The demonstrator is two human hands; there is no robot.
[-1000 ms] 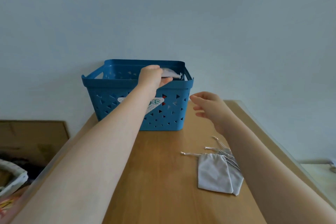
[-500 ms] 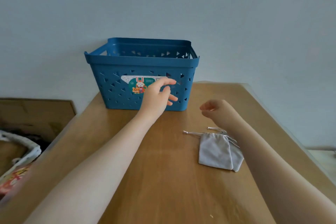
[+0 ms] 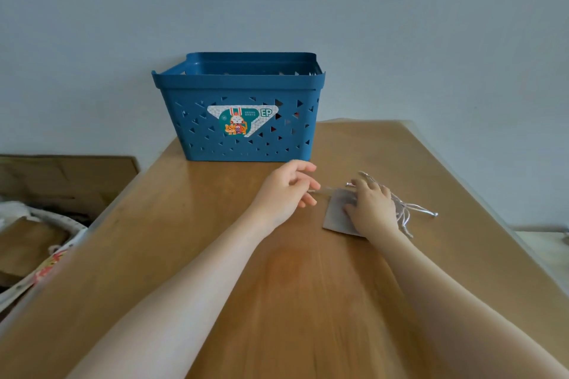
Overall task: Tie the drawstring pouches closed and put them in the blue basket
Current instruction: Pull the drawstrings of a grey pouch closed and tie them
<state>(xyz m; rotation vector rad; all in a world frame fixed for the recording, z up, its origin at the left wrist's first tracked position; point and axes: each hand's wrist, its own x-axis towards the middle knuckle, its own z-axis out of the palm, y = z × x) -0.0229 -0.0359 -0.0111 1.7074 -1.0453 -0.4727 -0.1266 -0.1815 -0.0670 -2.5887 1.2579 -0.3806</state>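
Note:
The blue basket [image 3: 246,120] stands at the far end of the wooden table [image 3: 184,240], against the wall; its inside is hidden from here. Grey drawstring pouches [image 3: 337,215] lie flat on the table right of centre, their pale cords [image 3: 415,212] trailing to the right. My right hand [image 3: 372,206] rests palm-down on the pouches with fingers spread. My left hand [image 3: 289,191] hovers just left of them with loosely curled fingers, its fingertips near a cord end; it holds nothing that I can see.
The table's left edge drops to a cardboard sheet [image 3: 61,181] and a white bag [image 3: 37,240] with printed items on the floor. The right edge runs diagonally past the cords. A plain wall stands behind the basket.
My left hand has come away from the basket and down toward the pouches. My right hand has dropped onto the pouches and opened flat. The view has tilted down.

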